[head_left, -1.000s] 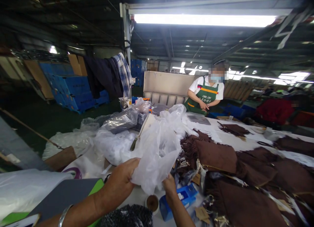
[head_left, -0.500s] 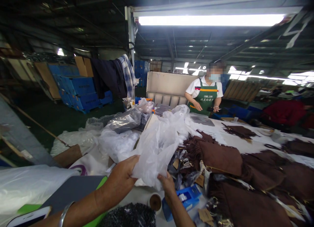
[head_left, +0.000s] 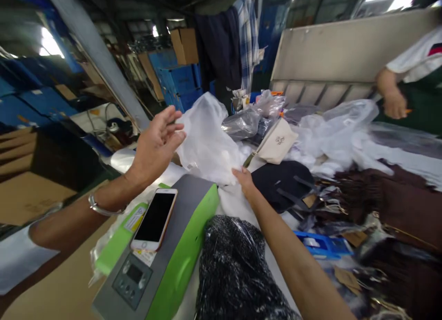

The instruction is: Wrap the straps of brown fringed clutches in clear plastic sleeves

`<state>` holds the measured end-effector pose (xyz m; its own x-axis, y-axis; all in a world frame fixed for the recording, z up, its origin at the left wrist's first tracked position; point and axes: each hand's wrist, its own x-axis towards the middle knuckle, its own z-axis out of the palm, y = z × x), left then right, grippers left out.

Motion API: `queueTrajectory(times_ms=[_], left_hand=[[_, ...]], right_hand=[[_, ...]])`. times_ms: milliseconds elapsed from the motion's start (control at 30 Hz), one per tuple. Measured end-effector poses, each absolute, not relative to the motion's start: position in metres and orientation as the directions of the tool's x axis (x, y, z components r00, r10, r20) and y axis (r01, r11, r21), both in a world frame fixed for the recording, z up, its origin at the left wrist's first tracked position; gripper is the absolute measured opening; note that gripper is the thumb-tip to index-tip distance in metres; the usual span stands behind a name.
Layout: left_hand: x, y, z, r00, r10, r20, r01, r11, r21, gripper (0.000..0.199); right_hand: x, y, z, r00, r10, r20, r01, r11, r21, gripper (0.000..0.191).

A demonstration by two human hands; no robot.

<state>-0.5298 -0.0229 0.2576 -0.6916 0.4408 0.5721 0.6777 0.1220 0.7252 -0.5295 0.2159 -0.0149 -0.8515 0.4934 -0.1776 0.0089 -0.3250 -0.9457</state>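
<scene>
1. A white plastic bag point(head_left: 207, 140) is held up at centre frame, above a grey-green machine point(head_left: 179, 237).
2. Its lower edge is pinched by the right hand point(head_left: 246, 182).
3. The left hand point(head_left: 157, 145) is spread open, fingertips point(head_left: 177, 136) touching the bag's left edge.
4. A smartphone point(head_left: 154, 218) lies on the machine.

Crowded tabletop point(head_left: 407, 161), bag held up at its middle.

The plastic bag point(head_left: 207, 142) hangs between the left hand point(head_left: 157, 145), raised at its upper left edge, and the right hand point(head_left: 246, 182) at its lower right corner. Nearest the person sits a machine point(head_left: 172, 255) with a phone point(head_left: 154, 218) lying on top; a bundle point(head_left: 235, 269) lies just right of it. Behind the right hand lies a cap point(head_left: 281, 179), and behind that a pouch point(head_left: 276, 142). Scarves point(head_left: 390, 205) spread to the right, a box point(head_left: 322, 246) before them. More bags point(head_left: 338, 126) pile farther back. A co-worker's hand point(head_left: 393, 103) is at the far right edge.
</scene>
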Motion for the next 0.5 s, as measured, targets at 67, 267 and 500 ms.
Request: queueTrajectory(times_ms=[67,267,500], left_hand=[[-0.521,-0.042,0.253,-0.727,0.393,0.563,0.656,0.155,0.739,0.048],[-0.468,-0.093,0.235,-0.889,0.325,0.322,0.442,0.427,0.789,0.032],[-0.404,-0.124,0.204,-0.462,0.878,0.125,0.620,0.219,0.754,0.030]], right_hand=[[-0.546,0.211,-0.020,-0.856,0.491,-0.161,0.029,-0.267,-0.963,0.043],[-0.575,0.205,-0.024,-0.838,0.541,-0.074,0.073,-0.023,-0.997,0.039],[-0.506,0.212,-0.034,-0.767,0.641,-0.036,0.233,0.226,-0.946,0.040]])
